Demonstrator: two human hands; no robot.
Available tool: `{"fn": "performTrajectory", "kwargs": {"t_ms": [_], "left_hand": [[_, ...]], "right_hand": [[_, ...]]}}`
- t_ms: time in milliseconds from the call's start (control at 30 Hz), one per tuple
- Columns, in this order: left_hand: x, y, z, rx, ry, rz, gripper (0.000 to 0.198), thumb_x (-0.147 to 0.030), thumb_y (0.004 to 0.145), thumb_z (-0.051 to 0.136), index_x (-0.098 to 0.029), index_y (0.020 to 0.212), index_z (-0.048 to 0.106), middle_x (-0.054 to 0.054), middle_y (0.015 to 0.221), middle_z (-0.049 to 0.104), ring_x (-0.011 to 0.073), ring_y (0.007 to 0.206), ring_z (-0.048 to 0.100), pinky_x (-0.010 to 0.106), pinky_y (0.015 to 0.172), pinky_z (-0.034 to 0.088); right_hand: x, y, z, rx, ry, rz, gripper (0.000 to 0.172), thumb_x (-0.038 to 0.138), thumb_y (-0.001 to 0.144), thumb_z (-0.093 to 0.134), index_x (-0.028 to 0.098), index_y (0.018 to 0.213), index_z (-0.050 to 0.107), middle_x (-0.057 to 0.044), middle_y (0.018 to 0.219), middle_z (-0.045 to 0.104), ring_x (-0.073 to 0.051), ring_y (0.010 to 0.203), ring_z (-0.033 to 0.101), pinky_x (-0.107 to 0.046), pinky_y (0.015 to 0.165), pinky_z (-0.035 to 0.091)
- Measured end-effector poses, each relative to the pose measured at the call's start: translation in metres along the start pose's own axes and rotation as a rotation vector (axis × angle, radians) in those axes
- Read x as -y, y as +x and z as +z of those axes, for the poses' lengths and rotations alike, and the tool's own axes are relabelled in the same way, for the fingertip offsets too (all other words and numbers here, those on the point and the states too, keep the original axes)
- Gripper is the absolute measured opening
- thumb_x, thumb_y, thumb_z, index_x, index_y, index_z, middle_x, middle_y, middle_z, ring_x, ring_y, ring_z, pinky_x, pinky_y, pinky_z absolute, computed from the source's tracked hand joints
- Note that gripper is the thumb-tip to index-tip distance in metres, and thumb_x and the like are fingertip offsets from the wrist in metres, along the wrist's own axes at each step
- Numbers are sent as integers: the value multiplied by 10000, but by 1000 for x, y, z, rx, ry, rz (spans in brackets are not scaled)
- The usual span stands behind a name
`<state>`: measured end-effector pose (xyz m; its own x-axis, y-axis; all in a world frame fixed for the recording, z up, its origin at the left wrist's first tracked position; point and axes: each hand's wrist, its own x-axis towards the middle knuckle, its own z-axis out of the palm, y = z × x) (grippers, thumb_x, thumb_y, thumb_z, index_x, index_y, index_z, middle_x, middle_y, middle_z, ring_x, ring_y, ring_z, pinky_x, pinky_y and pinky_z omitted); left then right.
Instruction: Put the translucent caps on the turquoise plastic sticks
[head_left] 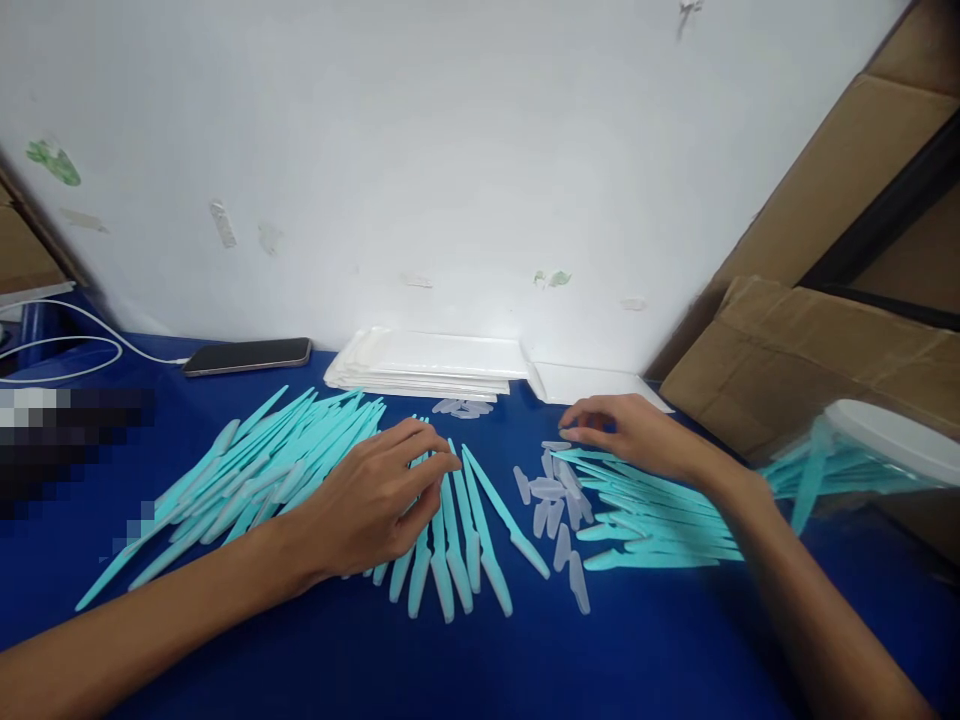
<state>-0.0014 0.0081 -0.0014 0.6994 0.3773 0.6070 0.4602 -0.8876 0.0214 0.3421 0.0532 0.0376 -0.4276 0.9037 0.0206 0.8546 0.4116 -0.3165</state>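
My left hand (390, 485) is over a fanned row of teal eyebrow razors (493, 572), fingers bent and thumb close beneath the index finger. Whatever its fingertips grip is hidden. To its left lies a heap of more teal razors (300, 450), partly behind my forearm. My right hand (626, 430), with thumb and index fingertips brought close together, is above the far end of another razor pile (652, 520). Anything in that pinch is too small to make out. Small translucent blade caps (577, 583) lie scattered between the row and the right pile.
White flat packs (442, 355) are stacked against the wall, with a few clear pieces (463, 408) before them. A phone (247, 355) on a white cable lies at back left. At right, a clear tub (892, 450) holds teal razors beside cardboard boxes (802, 360).
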Motion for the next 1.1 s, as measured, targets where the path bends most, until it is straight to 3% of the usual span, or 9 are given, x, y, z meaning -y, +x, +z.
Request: {"fn": "performTrajectory", "kwargs": {"t_ms": [100, 200, 333, 467, 567, 700, 800, 933, 1100], "left_hand": [[1, 0, 1, 21, 4, -17, 226, -51, 935, 506, -137, 1124, 595, 93, 1044, 664, 221, 1018, 573, 376, 823, 546], [3, 1, 2, 30, -2, -28, 227, -55, 940, 500, -150, 1122, 596, 86, 1049, 663, 223, 1037, 570, 378, 836, 541], [3, 0, 5, 30, 23, -33, 238, -57, 936, 511, -152, 1138, 595, 85, 1065, 666, 228, 1051, 574, 380, 838, 546], [4, 5, 3, 0, 183, 10, 268, -38, 925, 499, -112, 1162, 601, 113, 1057, 681, 256, 1022, 590, 414, 804, 562], [12, 21, 2, 112, 297, -90, 304, -38, 928, 450, -111, 1160, 631, 125, 1062, 689, 284, 1012, 596, 451, 795, 561], [36, 48, 10, 319, 307, -308, 290, -112, 954, 426, -117, 1101, 676, 157, 1024, 691, 318, 994, 621, 461, 780, 545], [56, 61, 22, 367, 278, -352, 238, -188, 956, 486, -125, 1048, 696, 158, 992, 691, 306, 920, 663, 403, 717, 537], [68, 61, 30, 397, 227, -370, 222, -213, 958, 491, -159, 995, 703, 123, 958, 695, 252, 854, 687, 348, 729, 520], [70, 53, 29, 385, 202, -376, 267, -234, 971, 443, -149, 932, 693, 127, 908, 681, 247, 814, 675, 354, 723, 509]], "right_hand": [[-29, -4, -6, 165, 176, 112, 449, 588, 835, 679, 217, 1082, 729, -56, 886, 714, -213, 802, 638, -318, 701, 475], [-45, -4, -3, 219, 272, 155, 543, 624, 717, 763, 177, 1023, 722, -45, 802, 681, -192, 736, 601, -288, 642, 459], [-44, -2, 2, 255, 285, 151, 521, 650, 715, 748, 153, 873, 733, -53, 763, 691, -181, 697, 586, -273, 606, 432], [-36, -1, 3, 246, 292, 86, 520, 667, 764, 700, 159, 867, 745, -68, 825, 736, -199, 745, 634, -276, 646, 453], [-32, -1, 3, 174, 275, 20, 498, 655, 794, 680, 166, 865, 739, -63, 833, 739, -203, 757, 648, -286, 668, 462], [-24, 0, 0, -65, 222, -45, 422, 599, 917, 568, 190, 912, 675, -49, 922, 717, -190, 825, 624, -302, 738, 447], [-18, 1, 0, -218, 143, -63, 329, 517, 987, 511, 209, 940, 617, -20, 863, 695, -173, 756, 591, -293, 681, 410], [-11, 0, 3, -295, 41, -84, 209, 417, 1001, 545, 223, 946, 602, 6, 801, 680, -164, 681, 578, -280, 630, 372], [10, 1, 11, -366, -38, -142, 193, 375, 1045, 478, 229, 1058, 603, -37, 984, 690, -183, 803, 625, -288, 695, 420]]}}
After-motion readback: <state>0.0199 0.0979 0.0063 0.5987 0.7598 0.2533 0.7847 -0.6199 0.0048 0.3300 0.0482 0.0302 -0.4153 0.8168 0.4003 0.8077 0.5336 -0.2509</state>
